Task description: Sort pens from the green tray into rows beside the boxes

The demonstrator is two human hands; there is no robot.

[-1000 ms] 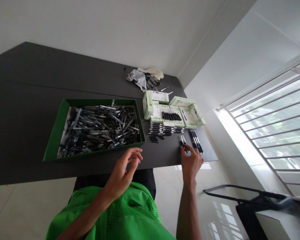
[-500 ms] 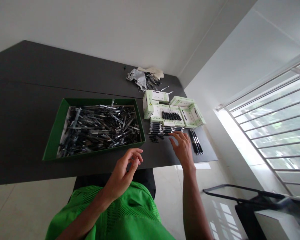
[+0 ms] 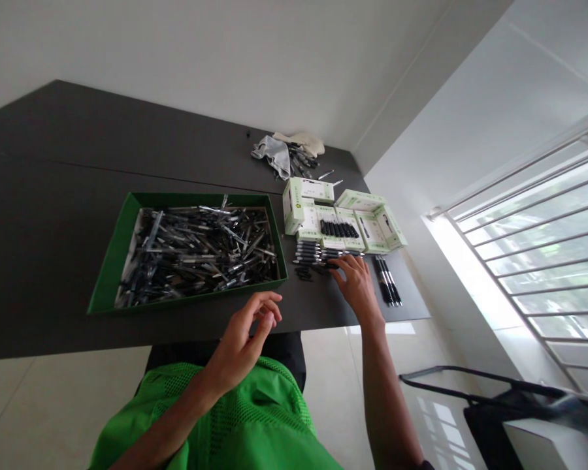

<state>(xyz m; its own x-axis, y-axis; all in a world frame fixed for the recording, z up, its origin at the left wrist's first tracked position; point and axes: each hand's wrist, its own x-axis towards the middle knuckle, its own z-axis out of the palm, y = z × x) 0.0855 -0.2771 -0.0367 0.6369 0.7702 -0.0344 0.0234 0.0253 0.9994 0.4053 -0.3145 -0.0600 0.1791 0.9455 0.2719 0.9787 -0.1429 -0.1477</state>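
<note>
My left hand (image 3: 246,339) hovers empty over the table's front edge, its fingers loosely bent and apart. My right hand (image 3: 357,287) reaches down beside the rows of black pens (image 3: 308,252), thumb and forefinger closing around a small dark piece at their tips, too small to name. Left of those fingertips lie some short black parts (image 3: 304,273). A green box (image 3: 108,264) full of loose clear and black pens (image 3: 196,254) stands left of the rows. Several black pens (image 3: 388,281) lie side by side to the right of my right hand.
Light green and white cartons (image 3: 294,207) stand behind the rows, with a line of black pieces (image 3: 340,229) on them. Grey cloth gloves (image 3: 273,155) and more pens (image 3: 301,158) lie at the back. A barred window (image 3: 558,261) and a black chair frame (image 3: 445,372) are at right.
My right hand's fingertips have come down onto a small dark piece in front of the pen rows. The left hand stays as it was. The view has shifted slightly.
</note>
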